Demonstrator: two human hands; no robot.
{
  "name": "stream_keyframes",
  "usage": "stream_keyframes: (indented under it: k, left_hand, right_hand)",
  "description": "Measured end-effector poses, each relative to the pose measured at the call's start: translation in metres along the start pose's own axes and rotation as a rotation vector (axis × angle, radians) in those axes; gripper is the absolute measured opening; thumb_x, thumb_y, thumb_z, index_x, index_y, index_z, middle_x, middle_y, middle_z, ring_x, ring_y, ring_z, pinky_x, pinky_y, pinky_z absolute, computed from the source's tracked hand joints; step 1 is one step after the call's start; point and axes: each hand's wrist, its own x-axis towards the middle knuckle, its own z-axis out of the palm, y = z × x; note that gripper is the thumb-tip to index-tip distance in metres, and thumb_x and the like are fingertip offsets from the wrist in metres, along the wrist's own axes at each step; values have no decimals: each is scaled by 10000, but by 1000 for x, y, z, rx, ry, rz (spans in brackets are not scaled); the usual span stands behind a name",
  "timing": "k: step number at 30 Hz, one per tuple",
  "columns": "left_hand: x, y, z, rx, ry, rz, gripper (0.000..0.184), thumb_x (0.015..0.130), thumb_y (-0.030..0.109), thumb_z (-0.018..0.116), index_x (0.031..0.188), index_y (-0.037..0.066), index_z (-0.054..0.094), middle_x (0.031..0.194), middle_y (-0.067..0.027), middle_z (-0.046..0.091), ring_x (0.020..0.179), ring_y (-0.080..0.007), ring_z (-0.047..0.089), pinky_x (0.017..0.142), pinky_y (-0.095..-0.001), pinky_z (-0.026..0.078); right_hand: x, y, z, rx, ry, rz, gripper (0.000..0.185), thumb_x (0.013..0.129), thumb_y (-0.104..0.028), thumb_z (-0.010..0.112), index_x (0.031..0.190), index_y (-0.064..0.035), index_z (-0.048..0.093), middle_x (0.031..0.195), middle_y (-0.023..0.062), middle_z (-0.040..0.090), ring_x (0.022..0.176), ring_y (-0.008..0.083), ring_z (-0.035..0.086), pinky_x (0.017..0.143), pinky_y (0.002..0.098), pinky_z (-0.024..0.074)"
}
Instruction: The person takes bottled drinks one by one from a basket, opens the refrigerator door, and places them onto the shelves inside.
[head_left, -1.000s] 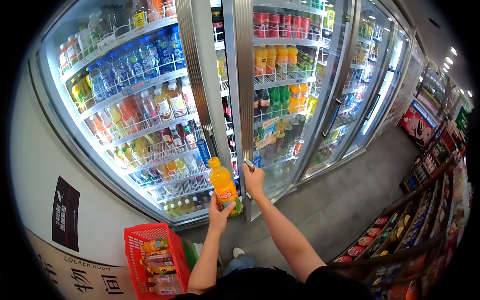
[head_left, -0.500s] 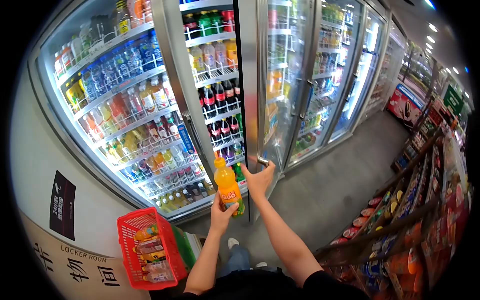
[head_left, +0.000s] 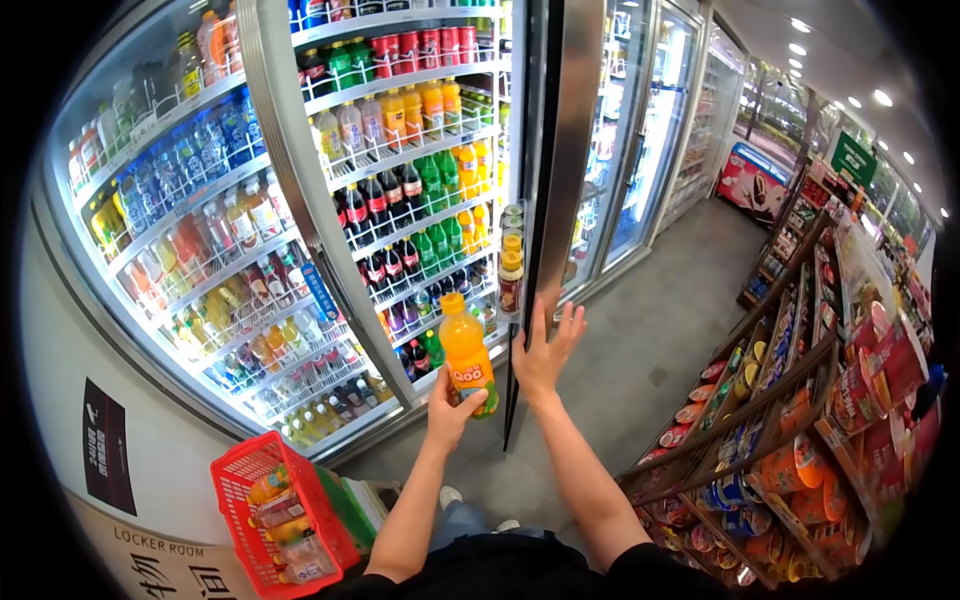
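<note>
Left hand (head_left: 445, 420) clasped an orange bottle (head_left: 465, 345), cap up and slightly tilted, wrapped around its lower half, in front of the lit shelves (head_left: 410, 157). Right hand (head_left: 542, 362) spread wide beside the swung-out cooler door (head_left: 563, 150); contact unclear. Red basket (head_left: 328, 515) at lower left, bottles (head_left: 272, 510) inside.

To your left you have a pale wall (head_left: 60, 330) with a black sign (head_left: 106, 440) on it and, below, a beige panel (head_left: 182, 575) lettered "LOCKER ROOM". Ahead of you, a row of brightly lit coolers (head_left: 285, 170) runs away to the far end. Your floor (head_left: 640, 380) is smooth and grey. On your right stand stocked shelves (head_left: 785, 375); beyond them you see a red chest (head_left: 750, 185), a green sign (head_left: 853, 158) and windows (head_left: 780, 115) showing trees. Round lights (head_left: 882, 97) dot the ceiling (head_left: 830, 50).
</note>
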Motion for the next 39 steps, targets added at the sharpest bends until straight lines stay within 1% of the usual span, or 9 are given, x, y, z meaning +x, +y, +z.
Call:
stream_keyframes:
  k: [3, 4, 7, 9, 13, 17, 25, 37, 39]
  left_hand:
    - [15, 2, 9, 7, -3, 28, 738, 814, 41, 750, 1437, 4, 356, 1306, -86, 541, 1198, -187, 539, 1027, -330, 424]
    - [19, 2, 11, 11, 11, 37, 737, 813, 41, 750, 1435, 0, 357, 1307, -86, 542, 1200, -189, 538, 1028, -330, 423]
    - [33, 6, 8, -16, -4, 6, 732, 808, 36, 749, 1432, 5, 367, 1303, -83, 547, 1200, -190, 542, 1024, -327, 426]
    - [46, 8, 1, -15, 2, 29, 730, 807, 35, 747, 1432, 13, 371, 1299, -83, 551, 1192, -188, 547, 1014, -322, 432]
    - [83, 17, -20, 25, 18, 24, 728, 808, 48, 746, 1436, 36, 379, 1289, -76, 560, 1166, -179, 559, 987, -316, 448]
    - [124, 23, -31, 68, 109, 49, 685, 891, 115, 677, 1479, 46, 332, 1314, -68, 534, 1191, -170, 523, 982, -309, 438]
    - [225, 28, -51, 7, 44, 56, 632, 909, 114, 659, 1456, 22, 356, 1336, -86, 520, 1207, -180, 504, 1008, -298, 409]
    - [315, 5, -49, -30, -135, -1, 685, 929, 150, 652, 1491, -1, 291, 1404, -111, 470, 1275, -191, 462, 1058, -306, 370]
    - [322, 5, -47, -49, -149, -28, 688, 930, 152, 651, 1493, 0, 287, 1406, -113, 469, 1281, -195, 459, 1063, -309, 366]
  right_hand:
    - [-3, 2, -17, 166, 134, 1, 482, 800, -25, 610, 1281, -54, 598, 1409, 236, 374, 1340, 448, 331, 1084, 580, 313]
    - [1, -4, -22, 299, 140, -44, 445, 811, -28, 594, 1256, -20, 601, 1351, 223, 463, 1262, 415, 452, 1039, 511, 385]
    - [8, -15, -14, 825, -163, -41, 371, 860, -57, 579, 1225, 4, 604, 1280, 206, 546, 1159, 363, 563, 992, 438, 438]
    - [29, -24, 1, 1142, -240, 188, 342, 930, -38, 522, 1260, 46, 539, 1223, 153, 592, 1107, 240, 601, 982, 352, 450]
    - [75, -30, 34, 1451, -431, 460, 368, 1020, -176, 435, 1331, 9, 501, 1263, 128, 576, 1209, 209, 525, 1065, 345, 376]
    - [109, -26, 101, 1553, -524, 718, 507, 1005, -380, 455, 1395, -57, 425, 1264, 117, 555, 1119, 191, 561, 988, 344, 436]
    - [125, -26, 145, 1530, -506, 688, 537, 1006, -432, 404, 1333, -13, 486, 1176, 122, 619, 1051, 209, 621, 966, 347, 444]
    - [154, 18, 159, 1340, -319, 718, 555, 997, -427, 413, 1294, 28, 524, 1157, 144, 643, 1050, 207, 629, 941, 331, 463]
    - [173, 9, 169, 1281, -426, 704, 450, 978, -294, 531, 1312, 9, 531, 1179, 141, 630, 1045, 179, 607, 914, 321, 482]
